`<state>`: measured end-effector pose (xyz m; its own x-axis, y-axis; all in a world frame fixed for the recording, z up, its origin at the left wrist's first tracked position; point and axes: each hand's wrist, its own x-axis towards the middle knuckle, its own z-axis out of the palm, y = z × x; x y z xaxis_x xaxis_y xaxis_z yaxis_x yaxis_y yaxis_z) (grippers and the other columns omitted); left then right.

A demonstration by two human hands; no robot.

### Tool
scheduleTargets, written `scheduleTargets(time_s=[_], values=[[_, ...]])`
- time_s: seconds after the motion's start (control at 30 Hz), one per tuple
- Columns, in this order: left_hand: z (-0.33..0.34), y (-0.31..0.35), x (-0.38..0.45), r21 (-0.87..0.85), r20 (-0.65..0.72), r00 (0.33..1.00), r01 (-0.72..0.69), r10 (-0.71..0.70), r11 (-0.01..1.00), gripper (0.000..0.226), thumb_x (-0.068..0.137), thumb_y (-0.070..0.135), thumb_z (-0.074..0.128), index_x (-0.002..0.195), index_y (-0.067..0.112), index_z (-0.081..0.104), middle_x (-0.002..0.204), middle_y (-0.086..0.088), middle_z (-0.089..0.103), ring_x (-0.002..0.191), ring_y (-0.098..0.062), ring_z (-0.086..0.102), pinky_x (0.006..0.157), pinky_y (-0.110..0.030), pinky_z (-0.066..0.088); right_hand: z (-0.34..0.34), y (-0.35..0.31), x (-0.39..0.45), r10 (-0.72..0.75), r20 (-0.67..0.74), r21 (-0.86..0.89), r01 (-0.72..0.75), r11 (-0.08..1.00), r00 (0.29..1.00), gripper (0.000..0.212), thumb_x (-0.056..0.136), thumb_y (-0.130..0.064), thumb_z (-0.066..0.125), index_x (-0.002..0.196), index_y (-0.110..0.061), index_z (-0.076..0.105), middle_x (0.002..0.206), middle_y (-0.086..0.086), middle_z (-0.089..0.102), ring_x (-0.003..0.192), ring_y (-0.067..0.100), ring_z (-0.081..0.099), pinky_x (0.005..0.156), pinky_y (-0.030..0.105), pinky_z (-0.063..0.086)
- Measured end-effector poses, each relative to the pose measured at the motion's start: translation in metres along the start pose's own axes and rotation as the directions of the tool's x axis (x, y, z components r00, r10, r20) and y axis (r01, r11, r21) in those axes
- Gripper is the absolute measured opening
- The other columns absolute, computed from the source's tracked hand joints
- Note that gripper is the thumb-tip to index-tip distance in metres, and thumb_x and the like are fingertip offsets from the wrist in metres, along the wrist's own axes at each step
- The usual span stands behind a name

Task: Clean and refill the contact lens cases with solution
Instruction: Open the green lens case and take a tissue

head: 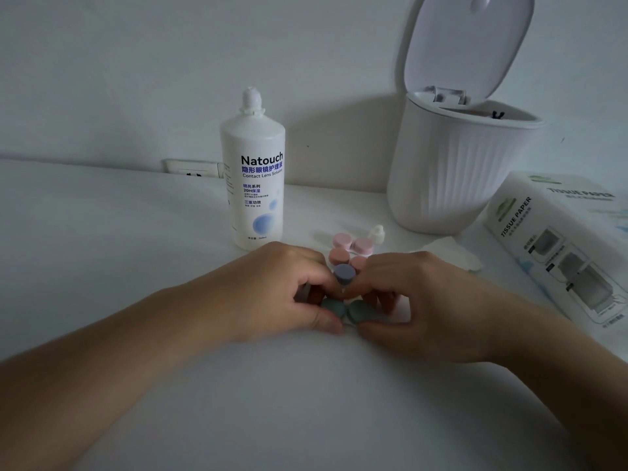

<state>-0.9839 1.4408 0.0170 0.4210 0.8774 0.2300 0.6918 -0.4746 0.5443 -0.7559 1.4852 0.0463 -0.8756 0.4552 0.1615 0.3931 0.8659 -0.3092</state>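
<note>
A teal contact lens case (343,312) lies on the white table between my hands. My left hand (285,287) pinches its left cap with thumb and fingers. My right hand (418,300) grips its right cap the same way. Just behind it stands a purple-grey case (344,273), partly hidden by my fingers. Further back sit a salmon case (339,255) and a pale pink case (353,243). A white bottle of contact lens solution (253,185) stands upright behind my left hand, its small cap (376,233) lying apart by the pink case.
A white ribbed bin (452,178) with its lid raised stands at the back right. A pack of tissue paper (560,246) lies at the right edge, with a loose tissue (452,253) beside my right hand. A wall socket (193,168) sits behind the table.
</note>
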Motion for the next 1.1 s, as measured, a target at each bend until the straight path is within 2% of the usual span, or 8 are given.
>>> scheduleTargets(time_s=[0.17, 0.27, 0.33, 0.53, 0.73, 0.83, 0.93, 1.1], values=[[-0.0007, -0.0010, 0.0005, 0.015, 0.016, 0.999, 0.038, -0.038, 0.999, 0.029, 0.073, 0.048, 0.084, 0.097, 0.033, 0.077, 0.085, 0.025, 0.057, 0.074, 0.000, 0.057, 0.062, -0.010, 0.037, 0.0024, -0.0005, 0.0003, 0.062, -0.101, 0.008, -0.061, 0.998, 0.993, 0.026, 0.077, -0.051, 0.071, 0.085, -0.027, 0.071, 0.070, -0.016, 0.058, 0.063, 0.005, 0.054, 0.055, 0.018, 0.041], [-0.0002, -0.0005, 0.0005, -0.001, 0.011, 0.999, 0.040, -0.040, 0.999, 0.033, 0.071, 0.052, 0.081, 0.097, 0.033, 0.077, 0.084, 0.024, 0.057, 0.074, 0.000, 0.057, 0.062, -0.010, 0.038, 0.0029, 0.0005, -0.0005, 0.046, -0.084, 0.030, -0.044, 0.999, 0.995, 0.014, 0.078, -0.032, 0.080, 0.086, -0.025, 0.071, 0.074, -0.015, 0.061, 0.067, 0.007, 0.058, 0.059, 0.018, 0.045], [-0.0003, 0.0000, 0.0001, -0.008, 0.008, 0.999, 0.036, -0.036, 0.999, 0.034, 0.070, 0.051, 0.079, 0.098, 0.033, 0.076, 0.085, 0.022, 0.058, 0.074, -0.001, 0.058, 0.062, -0.012, 0.040, 0.0005, 0.0008, -0.0030, 0.034, -0.051, 0.091, -0.029, 0.995, 0.998, 0.020, 0.076, -0.022, 0.081, 0.093, -0.026, 0.071, 0.083, -0.015, 0.063, 0.074, 0.011, 0.060, 0.065, 0.022, 0.049], [-0.0003, 0.0005, 0.0000, -0.005, 0.009, 0.998, 0.055, -0.055, 0.998, 0.027, 0.074, 0.043, 0.086, 0.098, 0.033, 0.078, 0.084, 0.020, 0.059, 0.074, 0.000, 0.057, 0.063, -0.009, 0.038, 0.0023, 0.0021, -0.0013, 0.062, -0.121, 0.148, -0.043, 0.988, 0.991, 0.026, 0.074, -0.049, 0.074, 0.081, -0.025, 0.066, 0.072, -0.011, 0.060, 0.067, 0.014, 0.059, 0.061, 0.037, 0.051], [-0.0008, 0.0022, 0.0001, -0.019, 0.021, 0.998, 0.062, -0.062, 0.998, 0.029, 0.074, 0.043, 0.084, 0.100, 0.032, 0.079, 0.084, 0.026, 0.058, 0.076, 0.000, 0.058, 0.064, -0.010, 0.038, 0.0025, 0.0018, -0.0020, -0.002, -0.050, 0.150, 0.010, 0.989, 0.999, 0.017, 0.075, -0.015, 0.078, 0.087, -0.021, 0.068, 0.087, -0.006, 0.063, 0.079, 0.016, 0.060, 0.069, 0.033, 0.051], [-0.0005, 0.0017, -0.0004, -0.005, 0.017, 0.998, 0.052, -0.052, 0.999, 0.025, 0.076, 0.040, 0.085, 0.099, 0.032, 0.078, 0.088, 0.019, 0.060, 0.075, -0.002, 0.059, 0.064, -0.011, 0.040, 0.0017, 0.0009, -0.0025, 0.001, -0.077, 0.163, 0.012, 0.987, 0.997, 0.017, 0.077, -0.033, 0.078, 0.086, -0.025, 0.066, 0.088, -0.014, 0.059, 0.079, 0.014, 0.059, 0.067, 0.020, 0.046], [-0.0007, 0.0007, -0.0009, -0.010, 0.019, 0.998, 0.067, -0.067, 0.998, 0.027, 0.074, 0.045, 0.085, 0.098, 0.034, 0.077, 0.086, 0.021, 0.059, 0.074, -0.001, 0.058, 0.064, -0.012, 0.041, 0.0045, 0.0010, -0.0009, 0.075, -0.133, 0.114, -0.060, 0.992, 0.988, 0.024, 0.074, -0.051, 0.072, 0.078, -0.030, 0.061, 0.072, -0.016, 0.057, 0.069, 0.012, 0.057, 0.059, 0.022, 0.044], [0.0002, 0.0012, -0.0004, -0.014, 0.013, 0.998, 0.061, -0.061, 0.998, 0.036, 0.069, 0.056, 0.076, 0.098, 0.034, 0.077, 0.085, 0.026, 0.058, 0.075, 0.000, 0.059, 0.063, -0.010, 0.040, 0.0013, 0.0008, -0.0031, 0.048, -0.069, 0.109, -0.040, 0.993, 0.996, 0.017, 0.074, -0.027, 0.078, 0.084, -0.028, 0.065, 0.078, -0.014, 0.060, 0.074, 0.012, 0.060, 0.065, 0.028, 0.050]])
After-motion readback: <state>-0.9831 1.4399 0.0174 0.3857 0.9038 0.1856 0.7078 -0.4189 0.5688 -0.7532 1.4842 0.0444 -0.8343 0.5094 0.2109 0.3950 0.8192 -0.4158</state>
